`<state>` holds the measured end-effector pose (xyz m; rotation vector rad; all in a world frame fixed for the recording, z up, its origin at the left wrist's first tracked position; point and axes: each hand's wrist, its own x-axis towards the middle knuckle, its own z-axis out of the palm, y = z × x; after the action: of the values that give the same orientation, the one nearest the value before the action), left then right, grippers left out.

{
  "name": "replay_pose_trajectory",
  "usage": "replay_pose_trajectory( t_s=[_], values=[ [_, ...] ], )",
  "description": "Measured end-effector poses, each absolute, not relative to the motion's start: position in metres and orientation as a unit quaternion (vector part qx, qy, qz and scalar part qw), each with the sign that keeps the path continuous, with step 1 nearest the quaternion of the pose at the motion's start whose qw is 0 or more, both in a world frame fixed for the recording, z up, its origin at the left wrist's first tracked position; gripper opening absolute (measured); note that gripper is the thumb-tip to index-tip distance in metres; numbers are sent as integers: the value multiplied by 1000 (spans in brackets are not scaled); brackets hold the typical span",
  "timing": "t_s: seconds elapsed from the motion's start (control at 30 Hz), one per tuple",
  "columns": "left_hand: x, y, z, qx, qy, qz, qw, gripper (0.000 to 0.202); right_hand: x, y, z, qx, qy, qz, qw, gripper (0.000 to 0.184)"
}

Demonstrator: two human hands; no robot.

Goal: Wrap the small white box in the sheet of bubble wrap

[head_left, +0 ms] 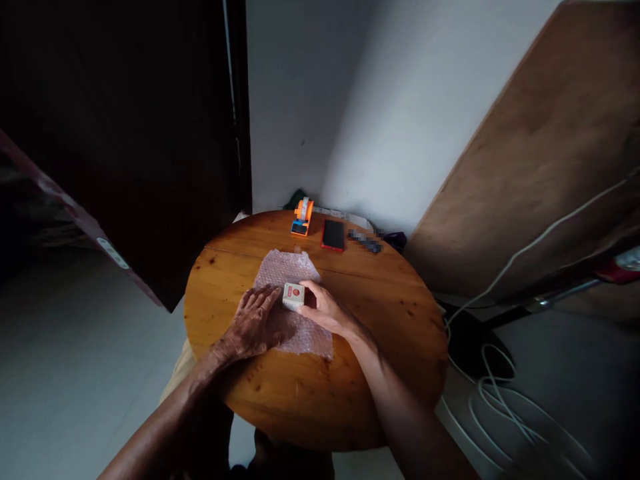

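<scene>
A small white box (293,296) with red print on top sits on a sheet of bubble wrap (305,337), near its middle. My right hand (325,309) grips the box from the right, thumb at the near side and fingers at the far side. Flat on the left part of the bubble wrap lies my left hand (254,322), its fingers stretched out and close to the box's left side. Whether the left fingertips touch the box I cannot tell.
The round wooden table (395,333) holds an orange tape dispenser (302,217), a red-edged phone (333,235) and a blurred-out dark item (365,241) along its far side. A white wall stands behind. White cables (500,400) coil on the floor at right.
</scene>
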<state>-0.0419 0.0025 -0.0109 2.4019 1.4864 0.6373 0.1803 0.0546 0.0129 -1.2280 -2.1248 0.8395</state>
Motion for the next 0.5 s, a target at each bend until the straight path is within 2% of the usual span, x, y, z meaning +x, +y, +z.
replay_pose_trajectory(
  t_s=[0.17, 0.3, 0.5],
  values=[
    [-56, -16, -5, 780, 570, 245, 79, 56, 182, 55, 12, -463, -786, 313, 262, 52],
    [-60, -43, 0, 821, 516, 239, 47, 45, 185, 55, 12, -455, -799, 302, 253, 60],
    [-45, -53, 3, 849, 475, 229, -11, 27, 183, 52, 19, -443, -811, 296, 240, 62]
  ],
)
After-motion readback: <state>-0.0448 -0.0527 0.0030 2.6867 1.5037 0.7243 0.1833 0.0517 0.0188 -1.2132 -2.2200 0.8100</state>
